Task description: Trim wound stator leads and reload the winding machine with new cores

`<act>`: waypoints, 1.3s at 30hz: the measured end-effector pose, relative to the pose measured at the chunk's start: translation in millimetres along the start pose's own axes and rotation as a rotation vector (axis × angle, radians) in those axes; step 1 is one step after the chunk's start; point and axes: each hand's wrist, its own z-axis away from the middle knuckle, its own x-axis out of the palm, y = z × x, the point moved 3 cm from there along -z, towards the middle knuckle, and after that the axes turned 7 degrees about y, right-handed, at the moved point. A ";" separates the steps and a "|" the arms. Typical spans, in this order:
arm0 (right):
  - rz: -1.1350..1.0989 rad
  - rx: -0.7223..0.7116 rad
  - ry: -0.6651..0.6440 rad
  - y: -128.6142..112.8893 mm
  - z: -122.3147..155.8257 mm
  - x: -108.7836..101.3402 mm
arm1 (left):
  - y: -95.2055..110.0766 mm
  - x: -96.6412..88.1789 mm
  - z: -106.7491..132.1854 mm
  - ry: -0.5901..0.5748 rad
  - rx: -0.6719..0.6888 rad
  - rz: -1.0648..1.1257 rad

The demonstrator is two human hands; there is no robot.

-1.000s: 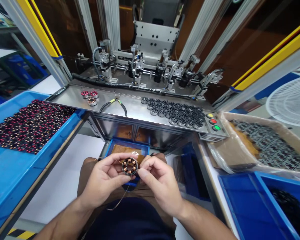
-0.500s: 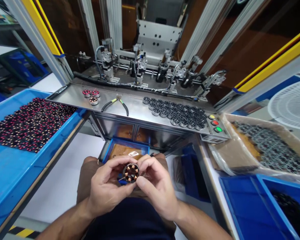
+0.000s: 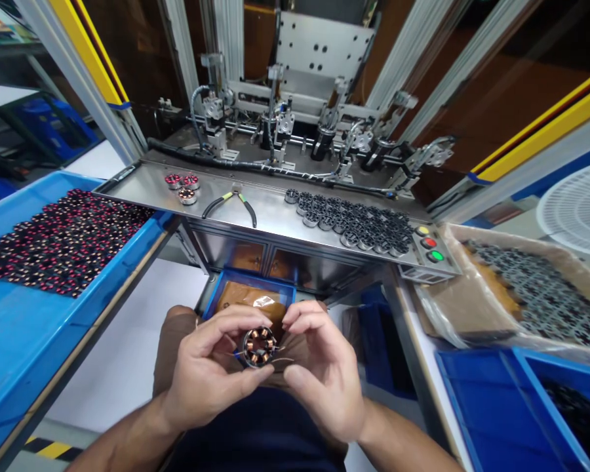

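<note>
Between the thumb and fingers of my left hand [image 3: 216,360] is a round motor stator [image 3: 259,346] with copper windings inside its ring. Loose wire ends stick out from both its sides, the longer ones toward the right. My right hand [image 3: 327,367] is just right of the stator, thumb and fingers apart, with nothing seen between them. Both hands are above my lap. On the metal ledge [image 3: 270,213] ahead lie open pliers [image 3: 231,204] with black and green handles. Left of them sit a copper-wound stator [image 3: 187,195] and two red-wound stators [image 3: 174,181].
Dark unwound cores [image 3: 349,219] crowd the ledge's right part, beside a button box [image 3: 430,246]. A blue tray [image 3: 10,328] of wound stators is at left. A lined carton [image 3: 472,308] of grey parts and a blue bin [image 3: 476,387] stand at right. Winding fixtures [image 3: 324,134] are behind.
My right hand has let go of the stator and moved a little right, its fingers spreading. The stator stays in my left hand. The camera view has shifted slightly.
</note>
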 end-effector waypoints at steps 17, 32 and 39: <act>-0.269 0.367 -0.172 4.6 -6.6 0.2 | 18.6 5.3 0.3 -0.062 0.216 -0.241; -0.361 0.536 -0.148 2.2 -6.9 10.1 | 36.4 2.7 -11.8 0.108 0.478 -0.299; -0.254 0.428 -0.124 3.1 -5.0 8.4 | 22.0 -0.7 -2.8 0.117 0.197 0.001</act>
